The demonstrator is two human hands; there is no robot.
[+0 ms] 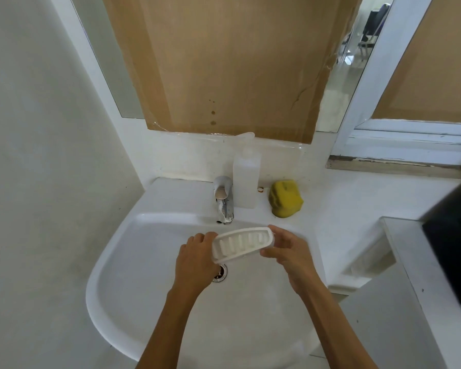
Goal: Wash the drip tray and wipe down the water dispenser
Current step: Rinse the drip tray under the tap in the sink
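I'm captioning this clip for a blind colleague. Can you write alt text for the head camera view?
Two bare hands, left hand and right hand, hold a white slotted drip tray tilted over a white sink, below the chrome tap. A translucent bottle and a yellow sponge sit behind the basin.

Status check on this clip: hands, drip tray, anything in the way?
Both hands, left hand and right hand, grip the drip tray by its ends. Tray tilted over the sink, below the tap. No water visible running. Nothing blocking.
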